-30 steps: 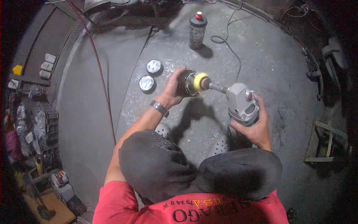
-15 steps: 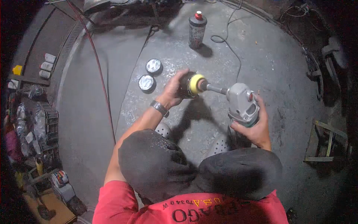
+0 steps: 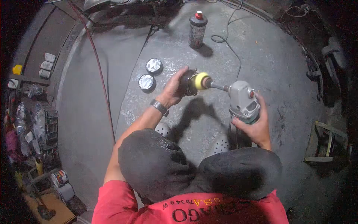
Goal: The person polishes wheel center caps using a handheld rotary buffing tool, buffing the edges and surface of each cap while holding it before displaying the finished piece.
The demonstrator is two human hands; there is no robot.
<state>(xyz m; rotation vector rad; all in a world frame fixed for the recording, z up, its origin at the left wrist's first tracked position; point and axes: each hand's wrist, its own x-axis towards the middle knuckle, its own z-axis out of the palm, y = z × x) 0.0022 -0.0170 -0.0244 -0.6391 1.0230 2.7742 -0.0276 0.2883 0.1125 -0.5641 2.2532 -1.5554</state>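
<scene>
My left hand (image 3: pixel 173 89) is wrapped around a dark, round, short cylindrical piece (image 3: pixel 190 84), its face turned to the right. My right hand (image 3: pixel 257 127) grips a grey polisher (image 3: pixel 243 99) by its body. From the polisher a metal extension shaft (image 3: pixel 220 86) reaches left to a round yellow foam pad (image 3: pixel 201 81). The pad stands right by the held piece's face; whether they touch I cannot tell. Left of my left hand, two similar round pieces with shiny tops, an upper one (image 3: pixel 153 65) and a lower one (image 3: pixel 147 82), sit on the floor.
A dark bottle with a red cap (image 3: pixel 197 31) stands ahead on the grey concrete floor (image 3: pixel 85 123). A black cord (image 3: pixel 233 50) loops beside it, and a red hose (image 3: pixel 97 61) runs along the left. A metal frame (image 3: pixel 324 143) lies at right; a crate (image 3: pixel 48 123) stands at left.
The yellow pad and polisher have shifted slightly right, showing more of the held piece's face. My left hand has turned the piece a little. The things on the floor have stayed put.
</scene>
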